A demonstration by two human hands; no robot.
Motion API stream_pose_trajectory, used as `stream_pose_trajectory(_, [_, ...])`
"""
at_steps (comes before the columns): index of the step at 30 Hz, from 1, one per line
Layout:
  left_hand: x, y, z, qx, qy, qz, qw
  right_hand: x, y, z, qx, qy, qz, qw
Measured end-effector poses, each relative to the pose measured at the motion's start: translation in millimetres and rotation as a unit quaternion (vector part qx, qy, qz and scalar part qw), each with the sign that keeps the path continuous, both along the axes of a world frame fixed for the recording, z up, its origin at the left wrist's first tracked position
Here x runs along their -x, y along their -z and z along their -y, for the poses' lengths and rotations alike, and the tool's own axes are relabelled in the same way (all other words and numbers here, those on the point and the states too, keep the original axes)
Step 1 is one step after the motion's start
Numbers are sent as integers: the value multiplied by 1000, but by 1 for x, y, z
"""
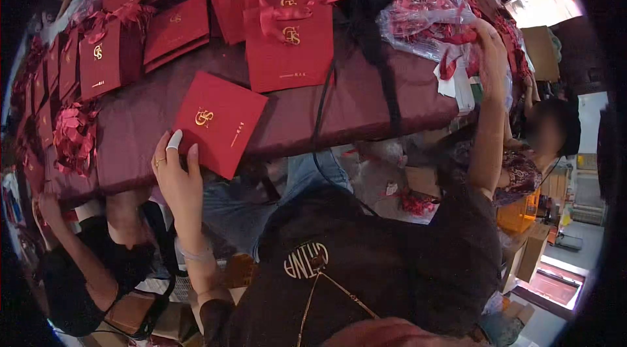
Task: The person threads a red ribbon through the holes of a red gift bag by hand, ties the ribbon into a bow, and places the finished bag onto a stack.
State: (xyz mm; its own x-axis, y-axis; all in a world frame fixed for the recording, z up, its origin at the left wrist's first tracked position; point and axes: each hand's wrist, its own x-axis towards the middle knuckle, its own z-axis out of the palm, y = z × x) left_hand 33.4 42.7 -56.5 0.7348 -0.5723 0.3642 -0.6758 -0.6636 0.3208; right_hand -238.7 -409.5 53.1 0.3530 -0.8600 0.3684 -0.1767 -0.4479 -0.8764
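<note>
My left hand (177, 167) pinches the lower left edge of a flat red paper gift bag (219, 122) with gold lettering. The bag lies tilted over the near edge of the covered table. A white finger cover sits on one fingertip. Stretched out to the far right, my right hand (490, 43) has its fingers bent at a clear plastic bag (424, 11) full of red ribbons. What those fingers grip is hidden. Below that hand hang white paper tags (460, 86). Another red gift bag (287, 40) with ribbon handles lies just beyond the one at my left hand.
More red gift bags (176, 33) lie in stacks along the back and left of the table (353, 99). A bunch of red ribbon (75, 135) hangs at the left. One person (98, 268) works at the left, another (539, 144) at the right. A black cord (320, 112) crosses the table edge.
</note>
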Motion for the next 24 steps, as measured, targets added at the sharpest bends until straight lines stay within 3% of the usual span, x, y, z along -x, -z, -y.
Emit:
stream_pose_trajectory(1, [-1,1,0,2,3,-5,1000,4,6,12,-48,-38,-61,996])
stream_pose_trajectory(2, [-2,1,1,-1,0,-7,1000,1,9,16,-7,-73,-183,980])
stream_pose_trajectory(4, [-7,0,0,2,5,-29,1000,5,15,36,64,-88,-480,870])
stream_pose_trajectory(5, [-7,-1,0,3,4,-33,999,12,24,34,184,-79,-438,877])
stream_pose_trajectory(6, [-7,-3,0,4,2,-24,1000,18,24,37,185,-80,-440,875])
stream_pose_trajectory(8, [-8,-1,0,4,2,-19,1000,12,0,16,404,113,-285,862])
stream_pose_trajectory(10, [-9,1,0,-6,-17,-8,1000,4,-31,-7,464,260,-147,834])
stream_pose_trajectory(12, [-10,0,2,-2,-23,-20,1000,10,-60,-14,449,272,34,850])
stream_pose_trajectory(14, [-13,5,0,11,-19,-11,1000,8,-89,-49,424,273,117,856])
stream_pose_trajectory(17, [-11,0,2,22,-23,-10,999,35,-85,-46,368,185,92,907])
stream_pose_trajectory(20, [-10,3,3,41,-23,45,998,-13,-63,-150,280,42,69,957])
stream_pose_trajectory(21, [-10,7,3,70,-32,38,996,-78,-45,-215,250,-8,62,966])
stream_pose_trajectory(23, [-6,-3,6,101,-53,4,993,-76,-43,-221,183,-116,49,975])
stream_pose_trajectory(24, [-8,-3,6,90,-48,42,994,-29,-52,-199,146,-175,44,973])
